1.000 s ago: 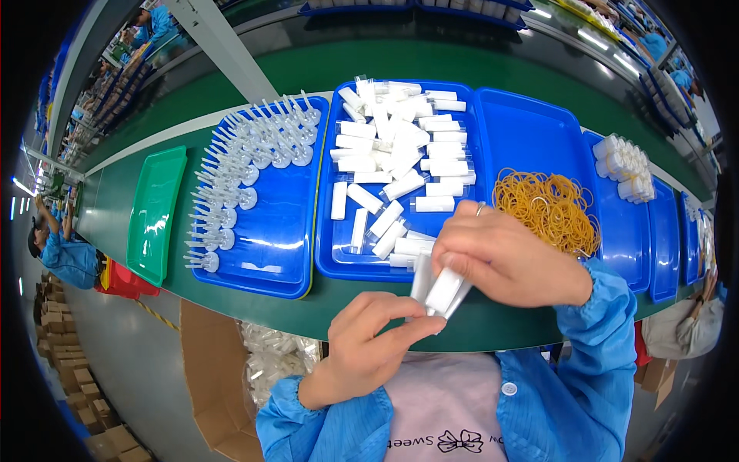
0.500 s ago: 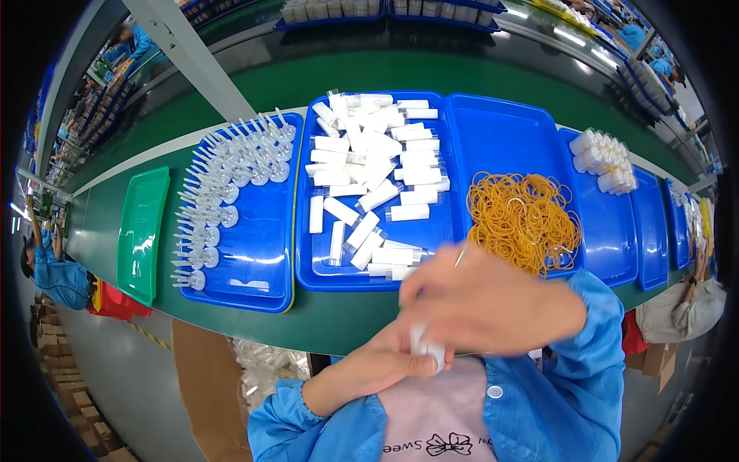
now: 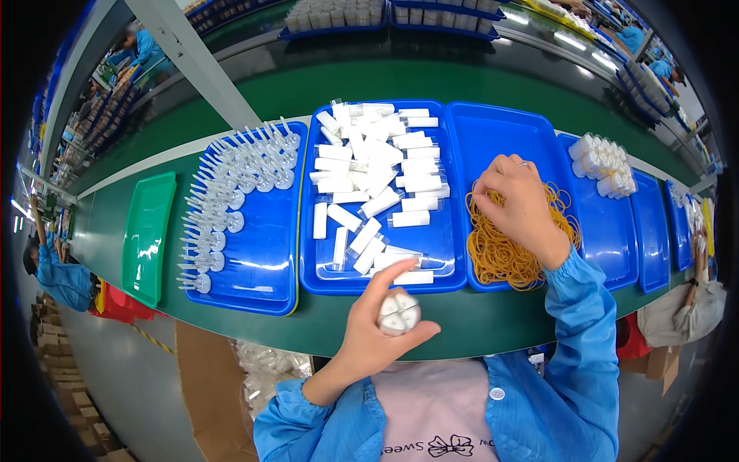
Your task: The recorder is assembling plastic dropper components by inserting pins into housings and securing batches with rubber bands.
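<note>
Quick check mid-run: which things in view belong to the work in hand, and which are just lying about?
Apparently in use:
- tube cluster, held by the left hand
- rubber bands, under the right hand
- loose white tubes, similar to those held

Apparently idle, neither hand at them:
- clear stemmed pieces
- green tray
- cardboard box

1. The dark green worktop (image 3: 493,331), pale along its far edge, runs from left to right.
2. At its left lies a green tray (image 3: 148,239).
3. Right of that, set apart, lies a wide blue tray (image 3: 258,246).
4. A middle blue tray (image 3: 443,258) follows.
5. Farther right are more blue trays (image 3: 608,239).
</note>
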Available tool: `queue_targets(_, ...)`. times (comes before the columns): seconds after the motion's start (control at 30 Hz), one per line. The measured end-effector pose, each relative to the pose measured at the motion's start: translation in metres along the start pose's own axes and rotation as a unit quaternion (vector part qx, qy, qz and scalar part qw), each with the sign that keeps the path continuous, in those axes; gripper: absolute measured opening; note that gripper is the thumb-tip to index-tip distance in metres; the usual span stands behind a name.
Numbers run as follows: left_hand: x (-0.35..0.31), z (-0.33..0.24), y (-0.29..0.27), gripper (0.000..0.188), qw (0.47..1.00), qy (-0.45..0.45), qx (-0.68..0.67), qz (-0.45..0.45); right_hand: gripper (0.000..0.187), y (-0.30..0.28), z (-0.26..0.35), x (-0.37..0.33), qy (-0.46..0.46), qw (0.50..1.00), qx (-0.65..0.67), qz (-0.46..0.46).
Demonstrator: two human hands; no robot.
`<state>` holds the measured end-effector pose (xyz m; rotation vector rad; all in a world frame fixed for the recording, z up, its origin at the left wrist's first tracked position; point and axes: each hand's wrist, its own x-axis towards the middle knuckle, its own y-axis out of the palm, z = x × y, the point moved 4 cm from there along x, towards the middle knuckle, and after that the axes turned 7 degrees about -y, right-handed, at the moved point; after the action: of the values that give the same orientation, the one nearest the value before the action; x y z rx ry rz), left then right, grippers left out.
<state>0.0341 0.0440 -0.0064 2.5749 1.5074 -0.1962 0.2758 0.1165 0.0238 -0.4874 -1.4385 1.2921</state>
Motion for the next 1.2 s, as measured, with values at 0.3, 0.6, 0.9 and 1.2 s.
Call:
queue_targets(0.3,0.055,-0.01,0.022,0.101,0.998,-0.016,0.06,0.011,0.009,-0.023,0.031,0.006,-0.039,0.998,0.01,-0.038)
queue_targets(0.6,0.07,-0.029,0.035,0.041,0.946,0.174,0.264,-0.068,0.006,-0.035,0.052,-0.003,0.14,0.761,0.633,-0.022)
queue_targets(0.9,0.072,-0.035,0.017,0.031,0.995,0.05,-0.042,0.069,0.014,-0.07,0.116,-0.027,-0.181,0.98,0.067,-0.041)
queue_targets(1.2,0.057,-0.003,0.019,0.036,0.993,0.063,0.068,-0.079,0.023,-0.061,0.119,-0.019,-0.111,0.95,0.291,0.036)
